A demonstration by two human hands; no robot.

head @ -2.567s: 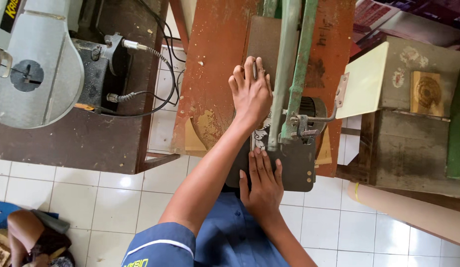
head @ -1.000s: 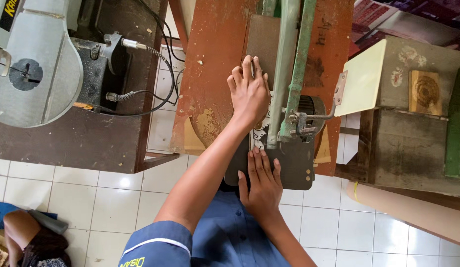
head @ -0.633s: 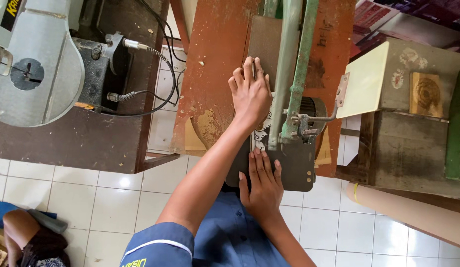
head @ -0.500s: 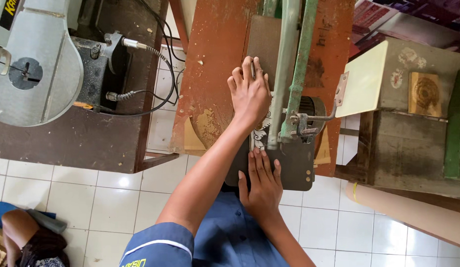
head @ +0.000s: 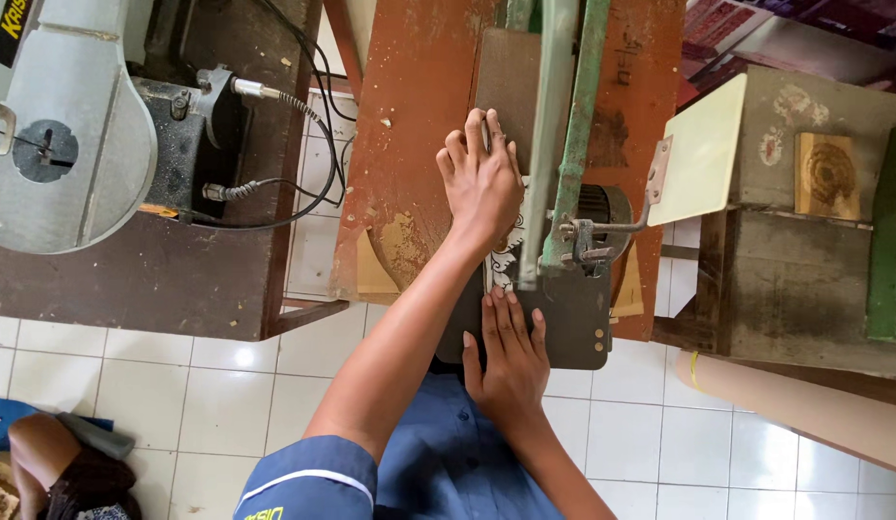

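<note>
My left hand (head: 481, 178) lies flat, fingers together, on a dark thin board (head: 506, 87) that rests on the reddish-brown saw table (head: 409, 144). A white paper pattern with black ornament (head: 504, 258) is stuck on the board and shows beside the green saw arm (head: 573, 125). My right hand (head: 508, 356) presses flat on the near end of the same board, by the dark metal plate (head: 575, 323). The blade area sits between my two hands. Neither hand grips anything; both press down.
A grey band-saw machine (head: 67, 125) with black cables (head: 294, 144) stands on a dark bench at the left. At the right a grey wooden box (head: 804, 231) carries a pale yellow panel (head: 703, 149) and a carved wood block (head: 830, 175). White floor tiles (head: 207, 404) lie below.
Hardly anything has moved. Both hands stay flat on the board in nearly the same places; the left hand shifts very slightly.
</note>
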